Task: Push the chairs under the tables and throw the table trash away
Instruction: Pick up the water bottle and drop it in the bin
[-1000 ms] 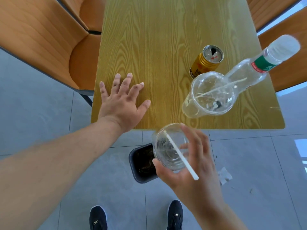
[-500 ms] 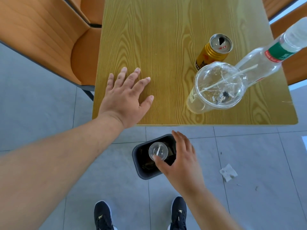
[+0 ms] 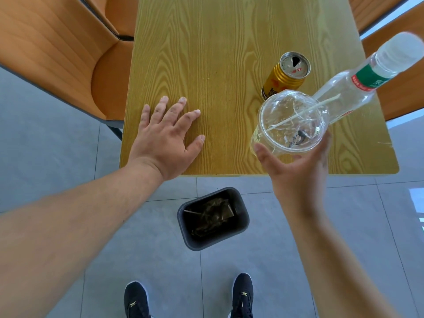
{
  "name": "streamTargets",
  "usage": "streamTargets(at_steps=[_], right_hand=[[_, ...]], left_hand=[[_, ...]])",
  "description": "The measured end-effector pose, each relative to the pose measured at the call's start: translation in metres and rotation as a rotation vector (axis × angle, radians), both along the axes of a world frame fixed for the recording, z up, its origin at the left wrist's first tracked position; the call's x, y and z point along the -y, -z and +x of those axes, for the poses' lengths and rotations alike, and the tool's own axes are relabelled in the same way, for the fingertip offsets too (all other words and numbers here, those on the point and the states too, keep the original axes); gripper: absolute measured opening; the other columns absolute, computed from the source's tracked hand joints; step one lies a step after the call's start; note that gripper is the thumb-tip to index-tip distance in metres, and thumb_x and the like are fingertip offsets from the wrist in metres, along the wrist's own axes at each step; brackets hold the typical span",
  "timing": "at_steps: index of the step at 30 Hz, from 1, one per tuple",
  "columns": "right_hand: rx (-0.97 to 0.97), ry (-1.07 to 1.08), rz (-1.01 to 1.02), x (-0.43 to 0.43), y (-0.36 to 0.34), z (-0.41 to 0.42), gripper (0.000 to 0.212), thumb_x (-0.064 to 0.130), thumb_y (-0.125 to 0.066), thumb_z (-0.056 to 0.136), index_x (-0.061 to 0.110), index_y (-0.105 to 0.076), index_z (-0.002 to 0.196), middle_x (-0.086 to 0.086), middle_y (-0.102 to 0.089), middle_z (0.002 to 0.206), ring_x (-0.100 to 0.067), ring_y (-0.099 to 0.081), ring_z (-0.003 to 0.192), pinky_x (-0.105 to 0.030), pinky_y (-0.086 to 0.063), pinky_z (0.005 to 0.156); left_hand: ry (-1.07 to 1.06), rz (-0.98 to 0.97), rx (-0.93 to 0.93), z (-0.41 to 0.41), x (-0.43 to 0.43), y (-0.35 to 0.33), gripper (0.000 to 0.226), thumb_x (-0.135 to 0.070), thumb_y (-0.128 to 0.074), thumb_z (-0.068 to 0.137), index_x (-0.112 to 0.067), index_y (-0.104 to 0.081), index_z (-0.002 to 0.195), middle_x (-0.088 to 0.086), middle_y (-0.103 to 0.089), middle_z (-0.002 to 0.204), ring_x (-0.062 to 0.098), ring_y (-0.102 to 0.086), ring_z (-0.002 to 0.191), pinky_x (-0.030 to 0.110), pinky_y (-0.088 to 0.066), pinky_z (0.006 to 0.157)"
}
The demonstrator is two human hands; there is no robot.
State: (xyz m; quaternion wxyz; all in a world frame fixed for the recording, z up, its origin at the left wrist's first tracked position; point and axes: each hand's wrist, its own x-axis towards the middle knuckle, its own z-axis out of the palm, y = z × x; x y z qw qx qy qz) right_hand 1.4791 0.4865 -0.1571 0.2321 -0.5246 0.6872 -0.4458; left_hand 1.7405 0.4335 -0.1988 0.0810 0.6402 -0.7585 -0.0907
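Note:
A wooden table [image 3: 206, 53] fills the upper middle of the head view. My left hand [image 3: 163, 143] lies flat on its front edge with the fingers spread and nothing in it. At the table's front right stands a clear plastic cup [image 3: 291, 120] with a lid and a white straw. My right hand [image 3: 296, 171] wraps it from the near side, thumb on the left and fingers on the right. Behind the cup are an opened gold can [image 3: 284, 76] and a clear water bottle [image 3: 358, 88]. A dark trash bin [image 3: 243, 216] on the floor below the table edge holds crumpled trash.
An orange chair [image 3: 57, 53] stands at the table's left side, its seat partly under the top. Another orange chair [image 3: 401, 88] shows at the right edge. My black shoes [image 3: 135, 299] stand on grey floor tiles just behind the bin.
My right hand lowered a first clear cup over the bin and let it go. It then rose to the table and closed around the second cup. My left hand stayed flat on the table.

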Motion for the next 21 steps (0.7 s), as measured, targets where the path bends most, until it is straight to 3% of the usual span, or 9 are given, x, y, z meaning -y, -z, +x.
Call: streamTargets(at_steps=[3,5,8,11,13,15,18,19,21], right_hand=[[0.005,-0.008,-0.008,0.005,0.002,0.006,0.098,0.054,-0.091,0.074,0.018,-0.043,0.151,0.007,-0.060,0.140,-0.001,-0.056,0.126,-0.009,-0.038,0.103],[0.001,-0.055,-0.002,-0.004,0.002,0.010,0.096,0.054,-0.090,0.072,0.020,-0.044,0.150,0.009,-0.062,0.137,-0.003,-0.058,0.124,-0.014,-0.043,0.102],[0.021,-0.208,0.026,-0.041,0.007,0.018,0.092,0.055,-0.090,0.066,0.027,-0.049,0.143,0.014,-0.063,0.129,-0.011,-0.065,0.117,-0.032,-0.056,0.095],[-0.020,-0.390,0.087,-0.092,0.017,0.022,0.094,0.062,-0.089,0.060,0.051,-0.044,0.142,0.025,-0.060,0.130,-0.005,-0.064,0.117,-0.025,-0.055,0.092],[-0.111,-0.452,0.151,-0.115,0.034,0.020,0.098,0.062,-0.085,0.061,0.058,-0.035,0.144,0.033,-0.051,0.137,0.003,-0.057,0.123,-0.014,-0.047,0.098],[-0.172,-0.473,0.279,-0.124,0.056,0.017,0.107,0.072,-0.081,0.064,0.049,-0.028,0.154,0.039,-0.035,0.151,0.008,-0.040,0.139,-0.010,-0.033,0.109],[-0.168,-0.509,0.649,-0.129,0.084,0.007,0.136,0.079,-0.080,0.065,0.045,0.009,0.162,0.031,-0.006,0.164,-0.003,-0.011,0.155,-0.025,-0.024,0.118],[-0.182,-0.502,0.700,-0.132,0.090,0.001,0.136,0.076,-0.080,0.068,0.045,0.014,0.161,0.026,-0.003,0.167,-0.005,-0.007,0.156,-0.028,-0.024,0.118],[-0.211,-0.440,0.656,-0.130,0.089,-0.009,0.122,0.076,-0.073,0.073,0.043,0.003,0.163,0.022,-0.009,0.169,-0.006,-0.011,0.156,-0.029,-0.025,0.118]], left_hand=[[-0.003,-0.001,0.003,0.000,0.000,0.001,0.065,-0.071,-0.028,0.099,-0.041,-0.032,0.157,-0.001,-0.023,0.172,0.030,-0.007,0.160,0.057,0.001,0.128],[-0.004,-0.003,0.003,-0.001,0.000,0.001,0.065,-0.071,-0.028,0.099,-0.041,-0.033,0.157,-0.002,-0.023,0.172,0.030,-0.007,0.160,0.057,0.001,0.128],[-0.001,-0.006,-0.001,-0.001,0.000,0.001,0.064,-0.071,-0.029,0.100,-0.041,-0.034,0.156,-0.001,-0.024,0.172,0.031,-0.008,0.159,0.058,-0.001,0.127],[0.000,-0.002,-0.007,-0.001,-0.001,0.000,0.064,-0.069,-0.030,0.100,-0.039,-0.035,0.156,0.001,-0.024,0.172,0.032,-0.009,0.159,0.060,-0.002,0.127],[0.004,0.003,-0.008,-0.001,-0.002,-0.001,0.064,-0.069,-0.031,0.100,-0.038,-0.036,0.156,0.002,-0.025,0.172,0.034,-0.009,0.159,0.060,-0.002,0.127],[0.007,0.008,-0.009,-0.002,-0.001,-0.003,0.064,-0.069,-0.030,0.100,-0.038,-0.036,0.156,0.002,-0.025,0.172,0.034,-0.009,0.159,0.061,-0.002,0.127],[0.005,0.011,-0.003,-0.001,-0.001,-0.004,0.064,-0.070,-0.029,0.100,-0.039,-0.035,0.156,0.001,-0.024,0.172,0.033,-0.007,0.160,0.060,-0.002,0.127],[0.003,0.008,-0.003,-0.001,-0.001,-0.004,0.064,-0.070,-0.029,0.099,-0.040,-0.036,0.155,0.001,-0.025,0.172,0.032,-0.008,0.159,0.061,-0.002,0.127],[-0.007,0.001,0.001,-0.003,0.000,-0.003,0.064,-0.071,-0.030,0.098,-0.038,-0.039,0.152,0.002,-0.028,0.170,0.034,-0.010,0.159,0.063,-0.004,0.126]])
